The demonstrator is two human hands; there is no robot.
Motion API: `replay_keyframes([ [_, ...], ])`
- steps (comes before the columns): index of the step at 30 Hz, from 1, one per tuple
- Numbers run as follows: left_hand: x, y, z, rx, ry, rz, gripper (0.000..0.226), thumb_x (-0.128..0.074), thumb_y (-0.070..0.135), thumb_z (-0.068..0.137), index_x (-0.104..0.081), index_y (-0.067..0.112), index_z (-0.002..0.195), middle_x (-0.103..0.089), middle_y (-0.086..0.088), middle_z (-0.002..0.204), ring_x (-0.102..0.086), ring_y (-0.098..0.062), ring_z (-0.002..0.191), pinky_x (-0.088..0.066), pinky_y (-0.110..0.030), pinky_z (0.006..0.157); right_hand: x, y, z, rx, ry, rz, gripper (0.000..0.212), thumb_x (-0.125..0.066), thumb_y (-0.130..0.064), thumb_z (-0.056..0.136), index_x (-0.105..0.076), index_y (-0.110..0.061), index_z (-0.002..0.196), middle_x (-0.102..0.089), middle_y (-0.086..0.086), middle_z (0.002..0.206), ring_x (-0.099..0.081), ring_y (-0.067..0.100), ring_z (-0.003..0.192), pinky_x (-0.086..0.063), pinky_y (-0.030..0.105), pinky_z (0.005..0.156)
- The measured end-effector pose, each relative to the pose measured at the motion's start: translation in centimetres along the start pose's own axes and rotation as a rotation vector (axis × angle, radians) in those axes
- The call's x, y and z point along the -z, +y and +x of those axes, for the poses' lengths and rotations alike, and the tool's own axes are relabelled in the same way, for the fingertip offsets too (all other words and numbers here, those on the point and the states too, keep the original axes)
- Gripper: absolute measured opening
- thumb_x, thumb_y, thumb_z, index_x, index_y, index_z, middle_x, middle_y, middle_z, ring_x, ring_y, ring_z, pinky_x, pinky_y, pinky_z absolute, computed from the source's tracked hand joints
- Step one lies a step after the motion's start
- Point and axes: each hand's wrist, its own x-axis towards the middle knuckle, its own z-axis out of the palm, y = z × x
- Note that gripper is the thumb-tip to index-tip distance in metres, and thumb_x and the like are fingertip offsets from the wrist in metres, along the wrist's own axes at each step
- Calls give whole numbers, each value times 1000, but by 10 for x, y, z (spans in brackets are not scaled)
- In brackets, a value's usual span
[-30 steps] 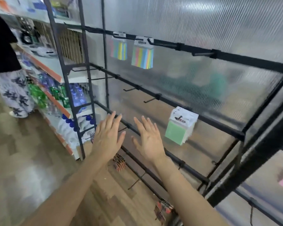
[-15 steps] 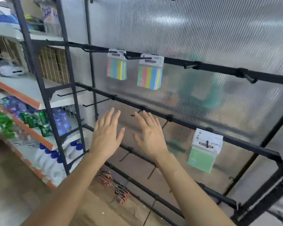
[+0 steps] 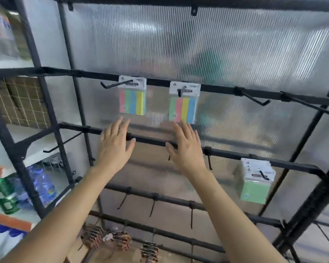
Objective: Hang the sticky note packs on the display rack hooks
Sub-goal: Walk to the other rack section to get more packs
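Black metal bars form the display rack [image 3: 46, 70], backed by a ribbed clear plastic sheet [image 3: 198, 44]. Both hands are raised before it, backs to the camera, holding nothing. The left hand [image 3: 115, 147] has its fingers [image 3: 123, 126] straight and loosely spread. Just above their tips a striped pack [image 3: 132, 100] of sticky notes hangs on a long hook [image 3: 112, 85]. The right hand [image 3: 186, 149] is spread the same way. Its fingertips [image 3: 180, 128] reach the lower edge of a second striped pack [image 3: 183, 107]; whether they touch it I cannot tell. A crossbar [image 3: 152, 141] runs behind both palms. A green pack [image 3: 254, 186] hangs well to the right of the right fingers and lower. Up and to their right a bare hook [image 3: 254, 98] sticks out. Bottles [image 3: 42, 185] stand far left of the left fingers.
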Motion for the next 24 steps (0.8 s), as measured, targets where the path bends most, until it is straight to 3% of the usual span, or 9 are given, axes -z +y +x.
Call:
replay_keyframes([
  [6,13,-26,58,-43,72,-36,58,-46,30,95,-24,9,144,-22,-10,152,-29,-33,133,-24,-45,108,12,-1,40,-80,130,-112,65,-46,-11,92,-13,-11,148,-9,13,155,-7,29,143,-4,37,116],
  [13,13,-44,113,-71,63,-82,55,-47,24,95,-26,11,145,-33,-13,146,-33,-35,129,-31,-45,102,24,13,86,-103,167,-204,61,-42,-13,95,-12,-12,148,-9,9,156,-3,24,144,-3,37,118],
  [18,7,-52,149,-154,156,-138,50,-46,15,95,-31,12,143,-25,-8,151,-26,-31,135,-25,-45,107,29,22,111,-104,236,-225,53,-41,-12,96,-24,-13,146,-16,8,155,-7,24,143,-3,36,115],
  [24,3,-64,177,-271,268,-160,37,-50,5,91,-52,3,127,-46,-21,133,-38,-41,123,-32,-54,103,28,29,124,-59,339,-241,43,-48,-6,89,-48,-9,132,-40,13,142,-29,31,135,-22,43,109],
])
